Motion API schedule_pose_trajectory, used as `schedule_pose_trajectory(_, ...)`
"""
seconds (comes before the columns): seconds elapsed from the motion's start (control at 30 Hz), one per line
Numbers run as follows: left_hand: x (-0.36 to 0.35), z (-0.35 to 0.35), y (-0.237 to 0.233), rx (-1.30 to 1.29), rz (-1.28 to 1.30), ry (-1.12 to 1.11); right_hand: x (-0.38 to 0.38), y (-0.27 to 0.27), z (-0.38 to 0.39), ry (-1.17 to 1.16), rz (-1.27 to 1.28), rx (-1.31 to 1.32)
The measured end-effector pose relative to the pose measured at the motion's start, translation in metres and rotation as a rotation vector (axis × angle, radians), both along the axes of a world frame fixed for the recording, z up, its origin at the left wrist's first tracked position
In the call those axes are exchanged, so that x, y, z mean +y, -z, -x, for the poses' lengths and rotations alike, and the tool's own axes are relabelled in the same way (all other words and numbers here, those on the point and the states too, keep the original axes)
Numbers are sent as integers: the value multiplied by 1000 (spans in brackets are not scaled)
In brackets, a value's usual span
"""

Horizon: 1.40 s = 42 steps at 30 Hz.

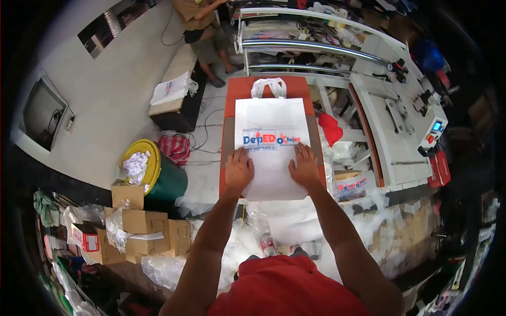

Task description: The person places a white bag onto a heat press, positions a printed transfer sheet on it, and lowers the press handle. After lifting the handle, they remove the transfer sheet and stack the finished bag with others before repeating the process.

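A white tote bag [270, 121] with a blue and red printed logo lies flat on an orange press pad [263, 87], its handles [268, 87] pointing away from me. My left hand [239, 169] presses flat on the bag's lower left part, fingers spread. My right hand [305, 165] rests flat on the lower right part, just below the print. Neither hand grips anything.
A large white machine [390, 105] with rollers and a control box [436, 129] stands to the right. A green bin with a yellow lid [158, 171] and cardboard boxes [142, 221] sit at left. Another person [203, 21] stands at the back. A red cloth [330, 129] hangs beside the pad.
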<state>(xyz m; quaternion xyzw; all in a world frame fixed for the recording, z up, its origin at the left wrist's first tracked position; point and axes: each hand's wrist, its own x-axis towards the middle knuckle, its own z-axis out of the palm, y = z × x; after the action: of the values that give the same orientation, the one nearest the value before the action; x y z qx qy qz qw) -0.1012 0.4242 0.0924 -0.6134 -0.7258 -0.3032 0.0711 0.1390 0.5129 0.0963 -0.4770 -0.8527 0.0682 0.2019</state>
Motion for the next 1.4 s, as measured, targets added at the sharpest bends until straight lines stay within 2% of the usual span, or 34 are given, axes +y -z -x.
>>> schedule_pose_trajectory(1.4,1,1,6,49,-25,36,-2,2,-1,20,-60,183)
